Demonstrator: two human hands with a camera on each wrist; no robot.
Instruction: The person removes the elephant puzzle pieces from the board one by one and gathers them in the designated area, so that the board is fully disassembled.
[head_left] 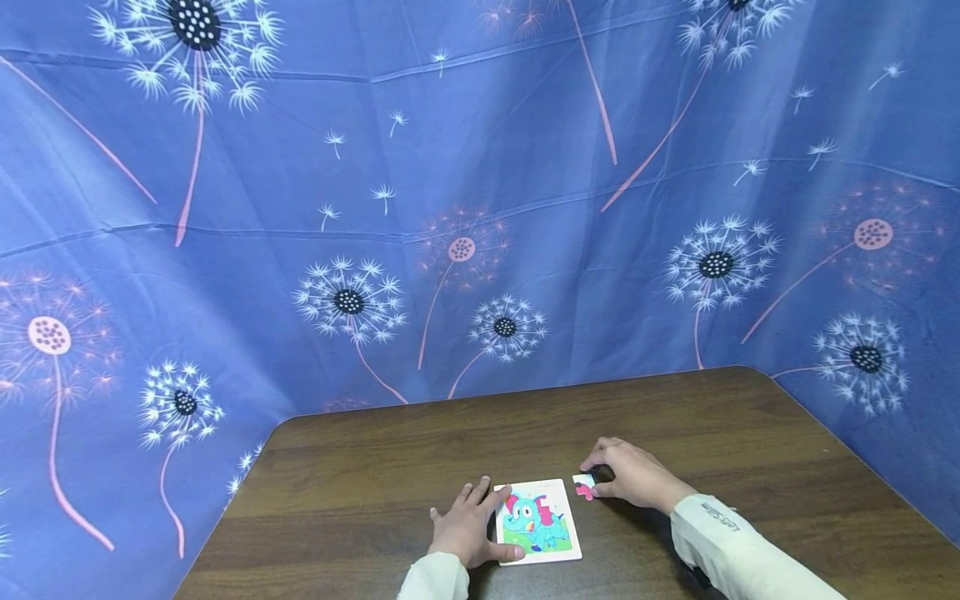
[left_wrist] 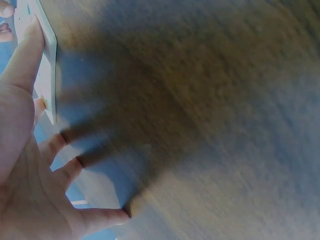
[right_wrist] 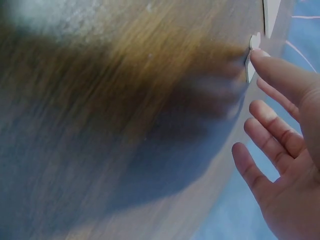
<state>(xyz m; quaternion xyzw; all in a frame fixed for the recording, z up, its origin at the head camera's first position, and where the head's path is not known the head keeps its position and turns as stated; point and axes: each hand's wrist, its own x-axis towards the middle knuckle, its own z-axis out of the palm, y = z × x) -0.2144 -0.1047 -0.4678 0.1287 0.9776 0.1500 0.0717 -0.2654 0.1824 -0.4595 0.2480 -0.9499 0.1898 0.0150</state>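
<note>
A square jigsaw puzzle board (head_left: 536, 533) with a white border lies on the wooden table, showing a blue cartoon elephant with red parts on green ground. My left hand (head_left: 467, 527) rests at its left side, fingers spread. Its thumb lies over the lower left border and the index finger reaches the upper left corner. Just right of the board, my right hand (head_left: 633, 477) pinches a small pink and pale blue puzzle piece (head_left: 583, 486) between thumb and index finger. In the right wrist view, the thumb is on the edge of the piece (right_wrist: 251, 70), with the other fingers loosely bent.
The brown wooden table (head_left: 390, 467) extends around the board on all sides. Behind it hangs a blue cloth (head_left: 525, 208) printed with dandelions, close along the back edge. White sleeves (head_left: 735, 542) cover the forearms.
</note>
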